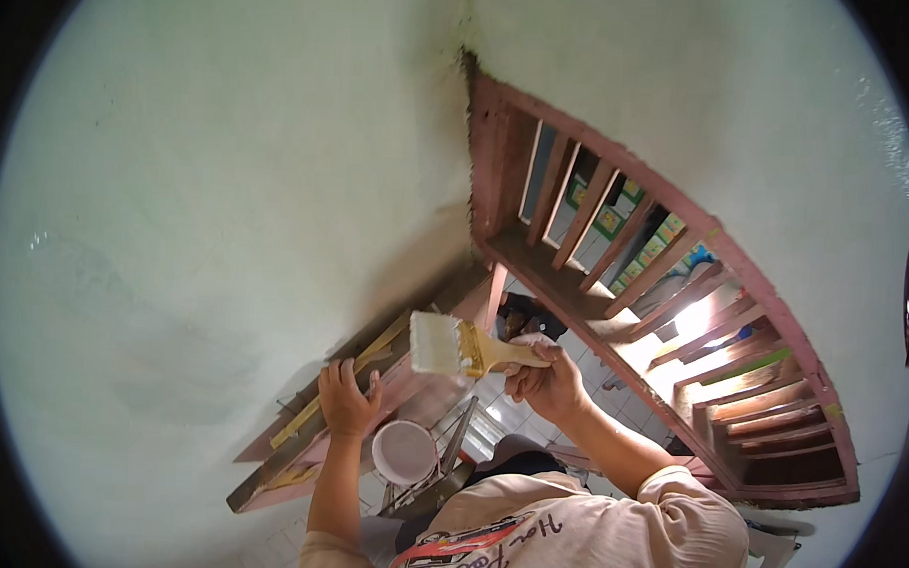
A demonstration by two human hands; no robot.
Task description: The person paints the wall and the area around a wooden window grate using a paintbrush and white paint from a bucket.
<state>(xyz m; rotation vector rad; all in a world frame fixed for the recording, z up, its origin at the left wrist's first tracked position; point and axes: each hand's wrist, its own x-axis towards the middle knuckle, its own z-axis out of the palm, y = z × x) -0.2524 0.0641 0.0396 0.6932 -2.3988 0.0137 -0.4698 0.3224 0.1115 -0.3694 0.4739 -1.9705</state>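
In my right hand (545,381) is a wide flat paintbrush (434,343), held by its wooden handle. Its pale bristles point left, and whitish paint marks the ferrule. My left hand (345,400) rests on top of a wooden ledge (414,365) against the wall, thumb apart from the fingers. Below and right of that hand stands a round pale bucket (403,451); what it holds is hard to make out.
Pale green walls (241,164) meet in a corner ahead. At right is a pink wooden window frame (631,159) with slats. Metal ladder-like parts (461,431) stand beside the bucket. White floor tiles (525,422) show far below. A dark, partly hidden shape (532,317) lies beyond the brush.
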